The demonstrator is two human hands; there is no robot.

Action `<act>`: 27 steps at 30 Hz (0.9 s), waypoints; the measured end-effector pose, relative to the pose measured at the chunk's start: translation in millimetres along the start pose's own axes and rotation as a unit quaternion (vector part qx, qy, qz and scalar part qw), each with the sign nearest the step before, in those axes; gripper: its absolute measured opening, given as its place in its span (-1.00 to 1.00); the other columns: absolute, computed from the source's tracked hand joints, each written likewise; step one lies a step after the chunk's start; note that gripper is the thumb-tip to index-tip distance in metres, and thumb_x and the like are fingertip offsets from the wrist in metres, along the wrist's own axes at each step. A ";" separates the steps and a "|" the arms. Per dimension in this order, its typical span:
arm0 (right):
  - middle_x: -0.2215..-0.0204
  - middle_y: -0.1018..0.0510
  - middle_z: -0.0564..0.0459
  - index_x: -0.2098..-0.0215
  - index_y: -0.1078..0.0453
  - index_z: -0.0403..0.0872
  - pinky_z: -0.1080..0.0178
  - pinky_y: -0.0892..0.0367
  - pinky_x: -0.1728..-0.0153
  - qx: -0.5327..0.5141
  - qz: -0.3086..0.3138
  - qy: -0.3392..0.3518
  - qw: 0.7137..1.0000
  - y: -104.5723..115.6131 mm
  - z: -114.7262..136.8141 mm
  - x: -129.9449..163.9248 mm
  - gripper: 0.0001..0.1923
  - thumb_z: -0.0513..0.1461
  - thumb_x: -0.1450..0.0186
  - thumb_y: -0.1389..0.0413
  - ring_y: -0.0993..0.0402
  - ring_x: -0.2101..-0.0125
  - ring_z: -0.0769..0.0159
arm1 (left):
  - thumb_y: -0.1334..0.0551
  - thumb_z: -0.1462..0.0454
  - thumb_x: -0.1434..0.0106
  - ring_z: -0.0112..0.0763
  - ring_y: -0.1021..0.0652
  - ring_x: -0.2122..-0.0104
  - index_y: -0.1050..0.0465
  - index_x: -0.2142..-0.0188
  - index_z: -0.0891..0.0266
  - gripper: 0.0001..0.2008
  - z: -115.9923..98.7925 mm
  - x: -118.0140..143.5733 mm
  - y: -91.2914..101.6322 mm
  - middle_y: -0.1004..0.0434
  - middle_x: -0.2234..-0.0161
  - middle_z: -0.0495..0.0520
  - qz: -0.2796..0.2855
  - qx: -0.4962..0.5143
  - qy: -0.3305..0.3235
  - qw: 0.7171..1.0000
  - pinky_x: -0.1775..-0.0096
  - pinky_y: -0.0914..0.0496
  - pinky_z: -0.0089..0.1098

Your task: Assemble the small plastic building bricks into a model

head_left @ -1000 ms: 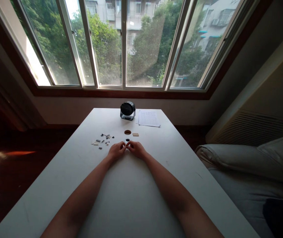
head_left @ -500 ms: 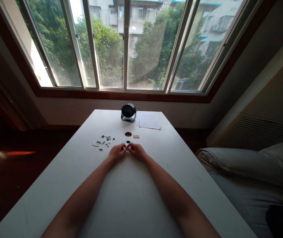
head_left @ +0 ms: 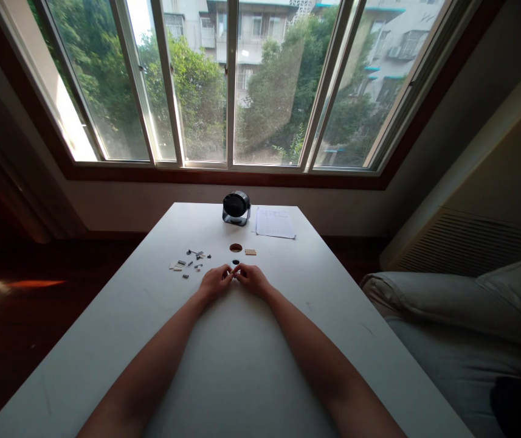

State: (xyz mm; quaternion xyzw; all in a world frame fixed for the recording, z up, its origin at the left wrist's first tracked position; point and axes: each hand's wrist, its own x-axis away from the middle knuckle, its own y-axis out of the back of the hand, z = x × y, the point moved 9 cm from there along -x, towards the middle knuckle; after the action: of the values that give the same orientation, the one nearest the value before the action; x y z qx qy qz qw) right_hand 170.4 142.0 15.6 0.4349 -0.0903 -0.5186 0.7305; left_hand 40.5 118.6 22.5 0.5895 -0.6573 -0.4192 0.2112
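My left hand (head_left: 216, 280) and my right hand (head_left: 251, 278) meet fingertip to fingertip over the white table (head_left: 242, 365). Both are closed in a pinch, and whatever lies between the fingers is too small to make out. Just beyond the fingertips is a small round piece with a dark centre (head_left: 236, 263), partly covered by my fingers. To the left of my left hand lie several small grey, dark and white pieces (head_left: 190, 263), loosely scattered. A tan studded plate (head_left: 250, 252), like a toy building brick, lies beyond my right hand.
A brown round spot (head_left: 236, 247), perhaps a hole, shows in the tabletop past my hands. Farther back stand a black round device on a bracket (head_left: 236, 208) and printed paper (head_left: 275, 222). A sofa (head_left: 461, 304) is at the right, a window (head_left: 269, 91) ahead.
Both hands stay in nearly the same place, still pinched together. Only a very slight shift of the whole view shows.
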 end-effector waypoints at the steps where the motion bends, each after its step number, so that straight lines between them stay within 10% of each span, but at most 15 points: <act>1: 0.58 -0.45 0.14 0.21 -0.52 -0.04 0.39 -0.06 0.45 0.000 0.001 -0.001 1.000 -0.2 -0.1 0.0 -0.81 -0.13 -0.30 -0.13 -0.26 0.56 0.44 | -0.13 0.13 -0.28 -0.43 -0.47 0.43 -0.50 0.24 0.15 -0.78 -0.3 0.0 0.0 -0.54 0.40 -0.01 0.001 0.000 0.000 1.000 0.37 -0.19 -0.45; 27: 0.56 -0.47 0.13 0.21 -0.53 -0.04 0.39 -0.08 0.45 0.011 0.005 -0.010 1.000 -0.2 0.1 -0.9 -0.82 -0.14 -0.29 -0.15 -0.28 0.55 0.44 | -0.13 0.14 -0.28 -0.42 -0.46 0.42 -0.49 0.25 0.17 -0.78 -4.3 1.5 4.5 -0.54 0.40 0.00 0.002 -0.003 0.013 1.000 0.36 -0.20 -0.44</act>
State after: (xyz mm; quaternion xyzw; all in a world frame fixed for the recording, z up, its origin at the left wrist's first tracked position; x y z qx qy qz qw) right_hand 169.8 142.7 15.9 0.4367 -0.1058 -0.5182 0.7277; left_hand 40.8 115.7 28.2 0.5931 -0.6544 -0.4129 0.2225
